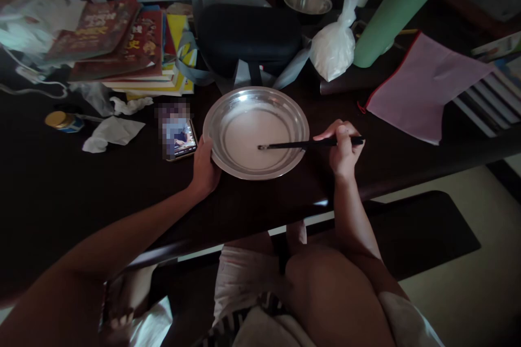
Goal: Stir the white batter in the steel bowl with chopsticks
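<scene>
Near the front edge of the dark wooden table [61,195], about midway along it, sits a wide, shallow, round steel basin [255,133] holding a pale, milky liquid. The left hand [204,165] clasps the basin's near-left rim, thumb over the lip and fingers curled against the outside wall. The right hand [343,147] is pressed together around a pair of thin black chopsticks [303,145], pinching them near their far end; they lie almost level, pointing left, with their tips in the liquid near the basin's centre.

Just left of the basin, touching the left hand's side, lies a smartphone [181,138] with a lit screen. Further left are crumpled white tissues [112,134] and a small gold-lidded jar [63,121]. Toward the back edge stand a stack of colourful books [122,49], a black zipped case [248,35], a knotted white plastic bag [336,43], a smaller steel bowl [307,1] and a green rolled mat [396,8]. A pink cloth pouch [423,87] lies toward the right end.
</scene>
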Motion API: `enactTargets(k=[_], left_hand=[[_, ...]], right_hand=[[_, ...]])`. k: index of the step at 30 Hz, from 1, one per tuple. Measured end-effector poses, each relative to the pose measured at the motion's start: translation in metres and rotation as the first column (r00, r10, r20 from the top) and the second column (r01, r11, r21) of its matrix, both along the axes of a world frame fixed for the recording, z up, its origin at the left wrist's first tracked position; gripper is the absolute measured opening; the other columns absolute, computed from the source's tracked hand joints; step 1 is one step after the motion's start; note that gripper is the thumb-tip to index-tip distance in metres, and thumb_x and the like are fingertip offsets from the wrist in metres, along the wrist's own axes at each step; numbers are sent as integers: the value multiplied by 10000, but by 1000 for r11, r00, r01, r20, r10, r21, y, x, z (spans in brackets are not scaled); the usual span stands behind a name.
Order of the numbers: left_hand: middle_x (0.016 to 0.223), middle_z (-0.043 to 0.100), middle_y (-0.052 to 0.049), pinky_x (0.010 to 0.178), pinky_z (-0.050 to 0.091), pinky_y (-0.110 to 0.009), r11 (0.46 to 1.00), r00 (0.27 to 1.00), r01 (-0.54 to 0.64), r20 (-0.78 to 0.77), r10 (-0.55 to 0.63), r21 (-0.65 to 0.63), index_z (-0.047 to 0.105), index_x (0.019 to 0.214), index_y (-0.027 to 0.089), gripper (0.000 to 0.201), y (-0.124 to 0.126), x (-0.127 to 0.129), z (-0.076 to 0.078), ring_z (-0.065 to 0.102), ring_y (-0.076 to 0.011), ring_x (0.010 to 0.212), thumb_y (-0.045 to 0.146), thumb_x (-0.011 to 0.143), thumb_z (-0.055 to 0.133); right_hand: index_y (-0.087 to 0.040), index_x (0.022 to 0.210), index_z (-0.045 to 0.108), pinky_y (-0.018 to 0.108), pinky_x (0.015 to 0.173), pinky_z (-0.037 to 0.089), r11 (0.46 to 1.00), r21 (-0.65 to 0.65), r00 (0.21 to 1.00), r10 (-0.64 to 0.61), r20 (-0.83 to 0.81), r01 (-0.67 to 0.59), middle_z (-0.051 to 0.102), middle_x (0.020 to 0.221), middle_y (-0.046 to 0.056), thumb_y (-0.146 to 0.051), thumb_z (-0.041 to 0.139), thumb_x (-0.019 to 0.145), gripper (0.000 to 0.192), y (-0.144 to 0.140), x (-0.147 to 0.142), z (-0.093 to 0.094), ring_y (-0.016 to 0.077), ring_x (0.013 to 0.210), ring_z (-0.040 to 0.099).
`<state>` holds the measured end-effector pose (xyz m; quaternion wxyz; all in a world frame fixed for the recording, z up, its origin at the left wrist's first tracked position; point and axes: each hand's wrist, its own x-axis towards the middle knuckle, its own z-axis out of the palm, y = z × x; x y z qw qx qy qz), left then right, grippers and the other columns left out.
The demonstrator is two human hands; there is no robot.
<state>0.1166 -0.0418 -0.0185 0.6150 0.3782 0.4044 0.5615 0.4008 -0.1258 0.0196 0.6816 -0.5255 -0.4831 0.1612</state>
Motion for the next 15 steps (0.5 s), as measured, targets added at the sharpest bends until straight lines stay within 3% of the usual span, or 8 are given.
enactTargets(k=[5, 8, 11, 15], left_hand=[[1019, 784, -61, 934, 659, -409, 1000, 1000, -9, -13, 9, 7, 684, 932, 238, 386, -1, 1, 3, 742, -318, 1120, 564, 796, 838], [1039, 786, -63, 932, 662, -422, 1000, 1000, -14, -23, 14, -1, 688, 934, 247, 381, -1, 1, 1, 739, -326, 1143, 574, 798, 830], [1026, 782, -70, 947, 659, -427, 1000, 1000, -7, -27, 7, 7, 673, 887, 250, 378, 0, 0, -1, 733, -334, 1165, 581, 801, 832], [1049, 782, -80, 959, 654, -427, 1000, 1000, 6, -20, -6, 20, 684, 911, 248, 374, 1, -1, -2, 728, -335, 1185, 577, 811, 833]], right_hand=[[-312, 762, 783, 394, 721, 548, 981, -75, 977, 185, 106, -177, 755, 729, -9, -556, 643, 997, 367, -1, 0, 0, 193, 749, 689], [-312, 774, 786, 403, 775, 554, 995, -47, 984, 96, 152, -90, 753, 731, -10, -561, 641, 997, 365, -1, -1, 1, 200, 803, 708], [-304, 729, 762, 378, 685, 516, 1000, 25, 999, 14, 49, -15, 728, 674, -15, -549, 619, 1014, 402, -1, -2, 2, 179, 685, 665], [-322, 761, 796, 359, 673, 500, 986, 24, 985, 166, 56, -167, 754, 695, -22, -482, 639, 1023, 345, 0, -1, 1, 167, 682, 651]])
